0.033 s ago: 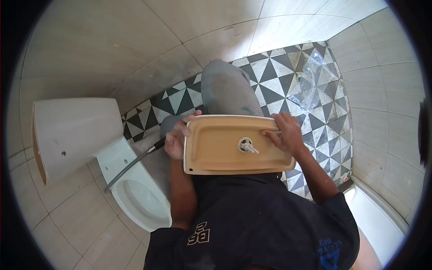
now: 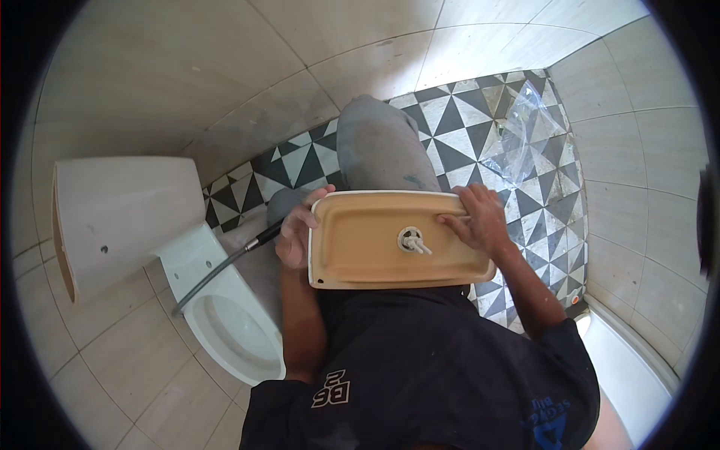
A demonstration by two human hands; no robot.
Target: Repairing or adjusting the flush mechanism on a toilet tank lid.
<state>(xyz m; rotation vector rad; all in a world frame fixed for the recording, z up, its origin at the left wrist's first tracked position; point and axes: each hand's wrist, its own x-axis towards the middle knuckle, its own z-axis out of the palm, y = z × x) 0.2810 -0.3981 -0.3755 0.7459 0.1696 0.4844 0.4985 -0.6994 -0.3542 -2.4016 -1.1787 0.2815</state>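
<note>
A toilet tank lid [image 2: 360, 259] lies across my lap, its tan, unglazed underside facing up and a white rim along its edge. Near its middle sits a white plastic push-button fitting [image 2: 412, 240] with short prongs. My left hand [image 2: 298, 229] grips the lid's left edge, fingers curled at the far corner. My right hand [image 2: 480, 217] clasps the far right edge, thumb over the underside. A grey hose [image 2: 214, 276] with a black end [image 2: 262, 237] runs up to my left hand; whether that hand also touches it is hidden.
On the left stands a white toilet bowl [image 2: 238, 337] beside a pale tank [image 2: 127, 217]. A clear plastic bag [image 2: 517, 142] lies on the black-and-white patterned floor [image 2: 454, 120]. Tiled walls [image 2: 247, 60] close in ahead and right. A white tub-like edge [image 2: 630, 352] is at lower right.
</note>
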